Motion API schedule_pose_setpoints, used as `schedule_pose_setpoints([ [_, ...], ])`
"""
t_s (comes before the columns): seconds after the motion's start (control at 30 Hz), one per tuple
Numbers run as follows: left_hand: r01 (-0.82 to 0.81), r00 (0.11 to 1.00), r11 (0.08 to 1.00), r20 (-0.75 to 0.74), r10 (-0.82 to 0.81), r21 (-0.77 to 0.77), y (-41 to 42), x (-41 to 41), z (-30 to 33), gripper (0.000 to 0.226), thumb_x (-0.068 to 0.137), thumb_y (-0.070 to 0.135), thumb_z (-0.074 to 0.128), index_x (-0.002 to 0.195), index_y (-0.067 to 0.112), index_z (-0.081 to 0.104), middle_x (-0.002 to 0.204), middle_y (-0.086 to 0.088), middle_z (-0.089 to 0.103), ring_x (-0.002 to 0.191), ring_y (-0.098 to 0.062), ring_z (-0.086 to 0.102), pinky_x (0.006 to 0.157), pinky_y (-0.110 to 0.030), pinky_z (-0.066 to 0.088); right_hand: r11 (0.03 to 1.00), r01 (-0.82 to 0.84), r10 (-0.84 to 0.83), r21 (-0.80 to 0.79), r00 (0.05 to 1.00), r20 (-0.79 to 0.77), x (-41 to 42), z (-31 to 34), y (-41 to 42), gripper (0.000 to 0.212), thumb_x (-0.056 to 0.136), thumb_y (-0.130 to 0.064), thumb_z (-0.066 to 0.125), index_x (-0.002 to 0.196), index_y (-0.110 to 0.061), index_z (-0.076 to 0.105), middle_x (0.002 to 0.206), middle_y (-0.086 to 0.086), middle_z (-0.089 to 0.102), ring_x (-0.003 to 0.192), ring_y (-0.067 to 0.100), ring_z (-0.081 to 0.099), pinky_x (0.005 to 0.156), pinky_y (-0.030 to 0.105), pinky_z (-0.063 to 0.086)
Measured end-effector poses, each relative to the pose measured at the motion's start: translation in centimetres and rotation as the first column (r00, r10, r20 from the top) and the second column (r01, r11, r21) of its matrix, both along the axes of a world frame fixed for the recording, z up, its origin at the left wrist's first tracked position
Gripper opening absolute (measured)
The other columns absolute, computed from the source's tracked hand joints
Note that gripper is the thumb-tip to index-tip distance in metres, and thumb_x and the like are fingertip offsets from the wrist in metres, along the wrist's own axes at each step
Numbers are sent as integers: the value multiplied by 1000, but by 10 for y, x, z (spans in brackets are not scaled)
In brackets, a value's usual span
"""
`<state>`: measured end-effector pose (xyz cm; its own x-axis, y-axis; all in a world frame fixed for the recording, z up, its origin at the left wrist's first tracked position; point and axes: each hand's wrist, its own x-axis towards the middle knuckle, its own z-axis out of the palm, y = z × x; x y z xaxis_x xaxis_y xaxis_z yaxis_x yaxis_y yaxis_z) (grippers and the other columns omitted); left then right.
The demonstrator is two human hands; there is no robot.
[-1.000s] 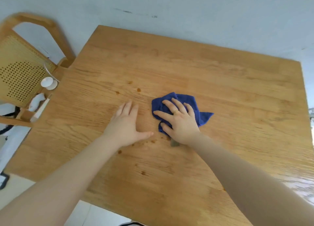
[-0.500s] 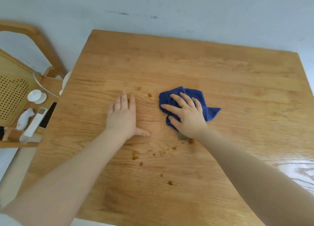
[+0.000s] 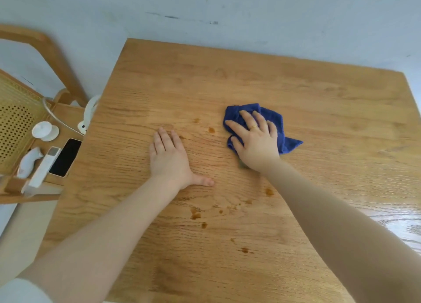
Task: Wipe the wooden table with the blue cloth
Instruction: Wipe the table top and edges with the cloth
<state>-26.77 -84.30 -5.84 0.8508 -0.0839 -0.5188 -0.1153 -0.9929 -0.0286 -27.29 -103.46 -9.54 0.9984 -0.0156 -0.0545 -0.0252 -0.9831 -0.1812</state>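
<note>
The wooden table [image 3: 319, 102] fills most of the view. A crumpled blue cloth [image 3: 276, 120] lies near its middle. My right hand [image 3: 252, 141] presses flat on the cloth with fingers spread; a gold ring shows on one finger. My left hand [image 3: 169, 157] rests flat on the bare wood to the left of the cloth, fingers together and thumb out, holding nothing. Brown stains [image 3: 211, 130] dot the wood between the hands, and more brown spots [image 3: 196, 215] lie nearer me, below both wrists.
A wooden chair [image 3: 45, 52] with a cane back stands at the table's left edge. On its seat lie a black phone [image 3: 65, 157], a white remote [image 3: 43, 169] and small white objects [image 3: 44, 130]. A pale wall runs behind the table.
My right hand has slid the cloth away from me and to the right, uncovering brown spots near my wrists. My left hand stays flat on the wood.
</note>
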Motion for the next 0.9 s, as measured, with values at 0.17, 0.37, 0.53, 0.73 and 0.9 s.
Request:
schedule_pose_setpoints([
  [0.17,-14,1000,999,2,14,-28,0,1,-1,157,38,87,59,144,1,-18,151,-25,-19,142,-36,-13,116,-44,0,947,-321,321,2,947,18,-24,-2,17,44,87,-43,33,126,-35,53,141,6,46,130,38,39,100,58,30],
  [0.37,-20,1000,999,1,20,-29,1,1,-5,158,35,89,57,144,3,-20,151,-24,-22,142,-36,-14,116,-44,-1,993,-110,111,34,993,-41,36,0,11,42,94,-44,33,135,-42,38,153,-2,24,142,28,14,110,50,11],
  [0.53,-37,999,998,9,38,-59,2,-2,-5,157,36,87,60,144,5,-20,151,-21,-24,142,-33,-16,115,-42,-3,994,-95,95,58,995,5,35,0,33,43,92,-38,32,133,-39,43,152,3,28,141,32,16,109,54,12],
  [0.73,-56,998,996,6,57,-70,1,-1,-1,154,39,85,62,145,6,-18,152,-21,-22,142,-32,-16,116,-42,-2,873,-483,484,67,875,-3,9,0,29,46,84,-42,33,125,-36,54,142,4,45,132,36,38,100,57,29],
  [0.9,-60,998,996,18,61,-60,2,-2,-3,156,36,86,60,144,7,-19,152,-20,-23,143,-31,-16,117,-42,0,943,-323,327,85,944,-43,82,1,34,41,94,-40,36,135,-43,37,154,-3,20,142,27,10,110,49,7],
])
